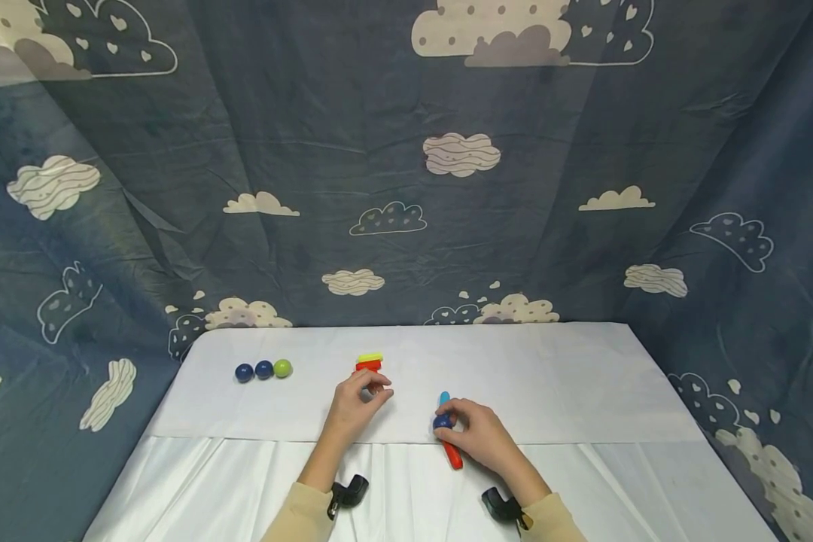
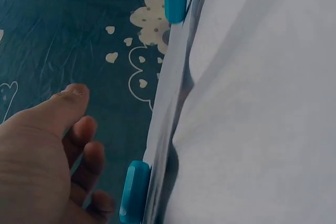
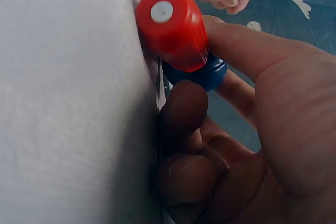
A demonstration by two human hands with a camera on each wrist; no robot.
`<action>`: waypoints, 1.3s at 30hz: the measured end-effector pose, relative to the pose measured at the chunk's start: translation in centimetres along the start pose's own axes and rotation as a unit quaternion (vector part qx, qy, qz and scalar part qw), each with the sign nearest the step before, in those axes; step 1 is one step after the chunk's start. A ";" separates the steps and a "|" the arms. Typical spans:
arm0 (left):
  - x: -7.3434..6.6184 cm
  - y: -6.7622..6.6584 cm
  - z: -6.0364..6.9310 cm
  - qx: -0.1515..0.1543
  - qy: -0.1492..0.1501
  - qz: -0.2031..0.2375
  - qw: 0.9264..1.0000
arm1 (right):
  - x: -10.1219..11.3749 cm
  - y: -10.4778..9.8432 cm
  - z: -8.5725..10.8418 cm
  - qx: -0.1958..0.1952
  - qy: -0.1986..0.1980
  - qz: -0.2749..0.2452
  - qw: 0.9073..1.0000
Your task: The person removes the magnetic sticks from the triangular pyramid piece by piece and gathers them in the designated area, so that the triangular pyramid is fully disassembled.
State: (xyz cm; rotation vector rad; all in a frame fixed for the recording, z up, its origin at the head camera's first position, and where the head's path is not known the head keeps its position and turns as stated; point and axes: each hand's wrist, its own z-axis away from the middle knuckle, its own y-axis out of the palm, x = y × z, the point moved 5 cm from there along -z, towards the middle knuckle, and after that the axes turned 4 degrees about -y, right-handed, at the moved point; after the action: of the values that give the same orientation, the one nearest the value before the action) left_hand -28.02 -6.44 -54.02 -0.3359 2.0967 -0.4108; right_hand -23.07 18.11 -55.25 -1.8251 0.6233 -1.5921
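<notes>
My right hand (image 1: 484,433) pinches a dark blue ball (image 1: 442,423) between thumb and fingers. A red stick (image 1: 452,455) points from the ball toward me, and a light blue stick (image 1: 444,397) extends on the far side. In the right wrist view the red stick's near end (image 3: 173,30) shows a white dot. My left hand (image 1: 352,406) hovers with fingers loosely bent and nothing seen between them. Just past it lie a red stick (image 1: 369,365) and a yellow-green stick (image 1: 369,357). A teal stick (image 2: 135,192) appears beside its fingers in the left wrist view.
At the table's back left, two dark blue balls (image 1: 264,369) and a green ball (image 1: 282,368) sit in a row. White cloth (image 1: 549,376) covers the table, with folds along the front. A dark cloud-patterned curtain (image 1: 379,150) surrounds the back and sides.
</notes>
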 end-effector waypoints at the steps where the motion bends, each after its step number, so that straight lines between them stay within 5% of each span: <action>1: 0.0 0.3 0.0 0.015 -0.002 -0.001 1.000 | 0.0 0.0 0.0 -0.001 -0.001 0.002 1.000; 8: 0.2 2.3 0.6 0.148 -0.072 -0.029 0.986 | -0.2 0.0 -0.1 -0.004 0.001 -0.028 1.000; 16: -0.1 2.7 1.0 0.205 -0.098 -0.053 0.972 | -0.1 0.1 0.0 0.021 -0.052 -0.013 0.998; 30: 0.5 2.7 1.2 0.203 -0.143 -0.022 0.969 | -0.4 0.2 -0.3 -0.017 -0.002 -0.030 0.999; 39: 0.7 2.7 1.3 0.202 -0.158 -0.013 0.967 | -0.3 0.0 -0.2 -0.051 -0.011 -0.034 0.998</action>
State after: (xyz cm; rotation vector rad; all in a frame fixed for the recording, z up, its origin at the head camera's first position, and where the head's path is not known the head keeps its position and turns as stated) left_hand -27.48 -4.46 -56.37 -0.1724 1.6532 -0.7352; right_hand -23.32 18.26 -55.44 -1.9541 0.6499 -1.6081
